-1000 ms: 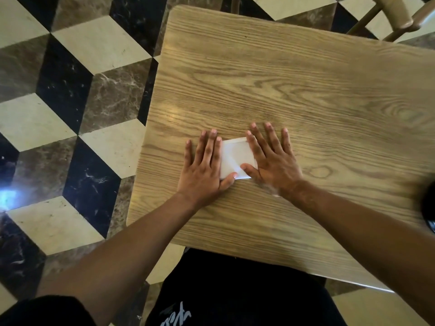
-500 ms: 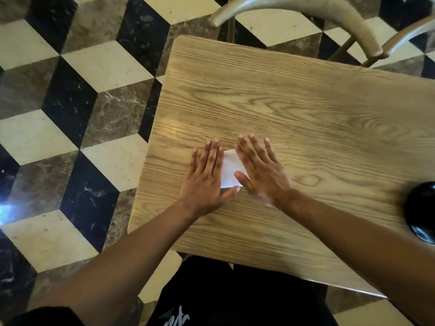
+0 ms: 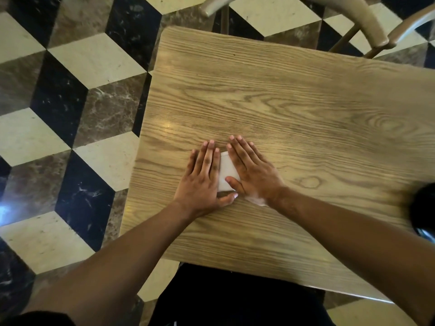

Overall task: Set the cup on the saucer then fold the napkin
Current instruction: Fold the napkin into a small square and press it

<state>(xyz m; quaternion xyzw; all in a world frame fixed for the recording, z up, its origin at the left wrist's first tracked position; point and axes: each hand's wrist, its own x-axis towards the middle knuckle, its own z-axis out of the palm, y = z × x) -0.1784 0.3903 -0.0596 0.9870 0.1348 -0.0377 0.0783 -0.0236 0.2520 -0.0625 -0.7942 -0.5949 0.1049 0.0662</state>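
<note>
A small white folded napkin [image 3: 226, 173] lies flat on the wooden table [image 3: 294, 109], mostly hidden under both hands. My left hand [image 3: 204, 180] presses palm-down on its left part, fingers together and straight. My right hand [image 3: 253, 170] lies flat over its right part, thumb across the napkin's near edge. A bit of white shows beneath my right wrist. At the right edge of the frame a dark round object [image 3: 423, 210], possibly the cup or saucer, is cut off and blurred.
A wooden chair [image 3: 367, 22] stands beyond the table's far edge. Patterned marble floor tiles [image 3: 70, 95] lie to the left. My dark-clothed lap [image 3: 235, 300] sits under the table's near edge.
My hands have slid closer together over the napkin, so less white shows between them. The view has tilted, bringing the chair and the dark object further into frame.
</note>
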